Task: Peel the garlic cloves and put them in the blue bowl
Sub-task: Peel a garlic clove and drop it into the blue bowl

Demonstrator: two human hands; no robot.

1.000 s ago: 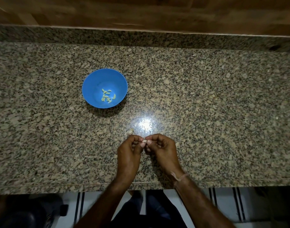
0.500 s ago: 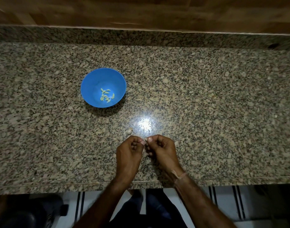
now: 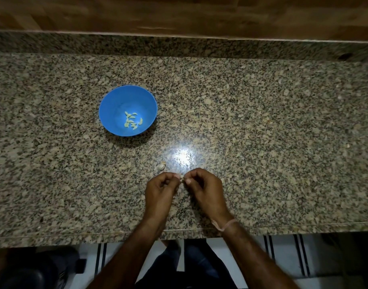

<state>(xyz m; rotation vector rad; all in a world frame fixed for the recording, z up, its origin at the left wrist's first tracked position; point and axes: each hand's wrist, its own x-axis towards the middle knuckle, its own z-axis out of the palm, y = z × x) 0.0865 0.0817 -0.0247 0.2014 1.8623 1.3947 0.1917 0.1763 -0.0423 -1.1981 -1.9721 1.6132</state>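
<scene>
Head view: the left hand [image 3: 159, 189] and right hand [image 3: 204, 187] pinch one garlic clove [image 3: 182, 176] between them over the worktop [image 3: 262, 132]. Another clove [image 3: 162, 166] lies just beyond; the blue bowl [image 3: 116, 101], far left, holds peeled cloves [image 3: 132, 120].

You face a speckled granite surface [image 3: 262, 122] catching a bright light glare [image 3: 183, 156], wood panelling [image 3: 179, 13] behind, dark-striped white floor [image 3: 283, 257] below.

A home kitchen: a person is standing at a speckled granite counter [image 3: 262, 122], a blue bowl [image 3: 116, 101] of peeled garlic cloves [image 3: 132, 120] sitting beyond and left of the fingers [image 3: 175, 176], wood panelling [image 3: 179, 13] running behind.
</scene>
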